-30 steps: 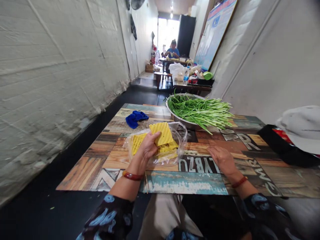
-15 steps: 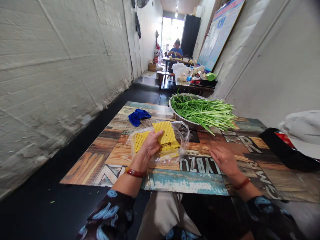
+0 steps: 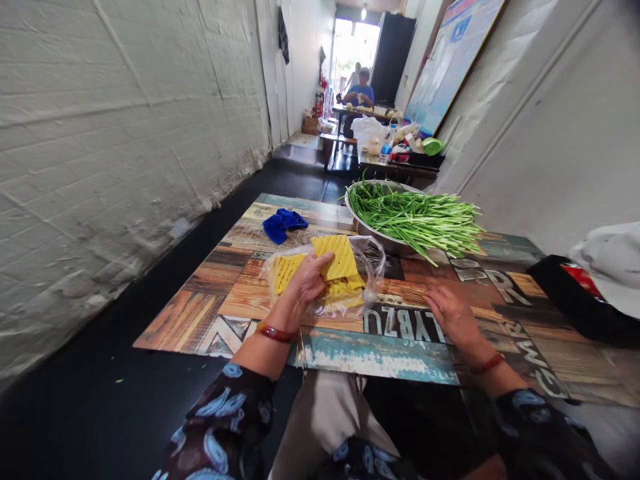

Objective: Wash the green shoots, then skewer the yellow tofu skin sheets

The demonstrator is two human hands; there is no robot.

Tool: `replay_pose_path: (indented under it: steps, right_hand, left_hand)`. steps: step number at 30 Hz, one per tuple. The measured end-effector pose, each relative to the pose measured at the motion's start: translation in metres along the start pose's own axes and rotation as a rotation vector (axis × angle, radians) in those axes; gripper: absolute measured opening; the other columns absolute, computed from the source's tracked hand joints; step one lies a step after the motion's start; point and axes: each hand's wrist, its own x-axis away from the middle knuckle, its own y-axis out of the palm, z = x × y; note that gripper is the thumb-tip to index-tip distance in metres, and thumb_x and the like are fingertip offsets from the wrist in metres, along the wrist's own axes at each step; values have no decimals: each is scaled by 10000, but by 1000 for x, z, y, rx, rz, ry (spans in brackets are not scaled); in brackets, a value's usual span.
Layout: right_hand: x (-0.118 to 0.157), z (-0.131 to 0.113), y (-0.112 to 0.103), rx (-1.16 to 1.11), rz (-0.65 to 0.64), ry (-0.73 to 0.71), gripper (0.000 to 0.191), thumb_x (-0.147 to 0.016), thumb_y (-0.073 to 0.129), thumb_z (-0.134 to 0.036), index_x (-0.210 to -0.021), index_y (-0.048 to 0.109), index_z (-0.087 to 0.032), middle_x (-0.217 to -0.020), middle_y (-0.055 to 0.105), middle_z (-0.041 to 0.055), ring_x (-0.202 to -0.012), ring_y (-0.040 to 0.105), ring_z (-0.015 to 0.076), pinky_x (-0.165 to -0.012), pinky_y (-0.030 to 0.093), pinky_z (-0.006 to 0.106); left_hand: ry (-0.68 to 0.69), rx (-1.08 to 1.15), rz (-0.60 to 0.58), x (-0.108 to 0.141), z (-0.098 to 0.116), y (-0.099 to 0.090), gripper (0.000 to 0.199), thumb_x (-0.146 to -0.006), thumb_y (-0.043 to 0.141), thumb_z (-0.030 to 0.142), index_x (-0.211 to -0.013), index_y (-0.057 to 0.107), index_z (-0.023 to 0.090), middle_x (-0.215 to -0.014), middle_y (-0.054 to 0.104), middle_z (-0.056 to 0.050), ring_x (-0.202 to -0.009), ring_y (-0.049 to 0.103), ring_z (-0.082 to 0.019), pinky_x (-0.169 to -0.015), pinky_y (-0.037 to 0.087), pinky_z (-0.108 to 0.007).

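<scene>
My left hand (image 3: 307, 283) pinches a yellow, scored flat slab (image 3: 336, 257), thumb on top, tilted up above the table. Below it, more yellow slabs (image 3: 290, 270) lie in an open clear plastic bag (image 3: 373, 287). Several thin sticks (image 3: 301, 348) poke out beneath my left wrist at the table edge; whether that hand holds them is hidden. Over the lettered part of the tabletop, my right hand (image 3: 450, 313) hovers or rests with its fingers drawn together. Anything between those fingertips is too small to make out.
A metal bowl (image 3: 363, 227) heaped with long green stalks (image 3: 420, 217) stands at the back of the patterned table (image 3: 200, 287). A blue cloth (image 3: 283, 225) lies left of it. At right are a white cap (image 3: 613, 267) and a black item. Farther off, a person in blue (image 3: 361, 95) sits working.
The view has tilted down slightly, so the table items sit a little up and right. My left hand still grips the yellow slab; my right hand stays nearly in place over the table.
</scene>
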Motion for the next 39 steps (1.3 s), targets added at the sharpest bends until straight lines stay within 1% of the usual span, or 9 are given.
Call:
replay_pose_path:
  steps: [4,11,13,17,20,24,28,35,39]
  right_hand:
    - [-2,-4,-2,89,-17,6,376,-1069,344,-330,-992,680,-179,-945,716,95,-802,657,198,-676,443,298]
    - [-8,-14,-8,328,-59,84,386,-1065,355,-349,-956,669,-153,-675,673,68,-594,605,189,-561,314,300]
    - [-8,-13,-11,286,-74,64,382,-1063,357,-362,-990,668,-152,-740,700,87,-642,627,201,-590,350,299]
    - [-8,-13,-19,96,-145,-1,319,-1051,388,-329,-1023,664,-172,-985,716,116,-890,655,222,-752,434,303]
    - [-14,-15,-23,18,-173,69,299,-1035,408,-296,-927,663,-184,-942,688,101,-896,630,226,-771,439,311]
    - [-21,-17,-23,-130,-139,111,245,-998,460,-263,-868,651,-184,-913,663,95,-911,613,230,-792,446,317]
    - [-22,-17,-22,-212,-102,167,226,-980,486,-256,-854,657,-179,-843,637,73,-802,602,207,-732,441,299]
    - [-18,-31,-18,138,-219,243,294,-1049,380,-280,-1036,651,-165,-1047,698,115,-876,624,224,-670,372,300]
    - [-18,-37,-19,239,-271,264,306,-1058,351,-254,-1076,641,-158,-1035,703,113,-838,619,214,-641,334,306]
  left_hand:
    - [-21,8,9,0,1,3,171,-721,730,108,-891,712,104,-878,779,-110,-993,743,-270,-899,603,-352]
    - [-14,6,27,1,1,4,188,-729,709,93,-917,711,100,-875,779,-105,-968,746,-264,-899,604,-371]
    - [-20,0,29,1,1,4,173,-736,697,91,-909,710,97,-858,777,-105,-960,747,-267,-898,605,-378]
    - [-7,-27,28,-1,1,6,151,-737,680,89,-886,706,104,-853,774,-100,-966,744,-264,-890,606,-365]
    - [14,-50,22,-4,1,6,145,-745,664,89,-883,699,116,-846,770,-85,-970,742,-254,-852,615,-343]
    - [12,-57,30,-7,1,6,145,-760,643,84,-890,693,126,-803,759,-59,-933,748,-241,-795,625,-321]
    - [-5,-42,31,-8,2,5,132,-763,642,77,-877,687,128,-811,761,-59,-906,751,-234,-782,627,-311]
    - [18,-55,13,-10,0,4,171,-746,678,92,-909,691,142,-855,766,-63,-936,749,-248,-807,628,-328]
    - [38,-77,18,-10,0,4,201,-760,662,88,-948,699,149,-859,766,-59,-956,745,-244,-813,632,-334]
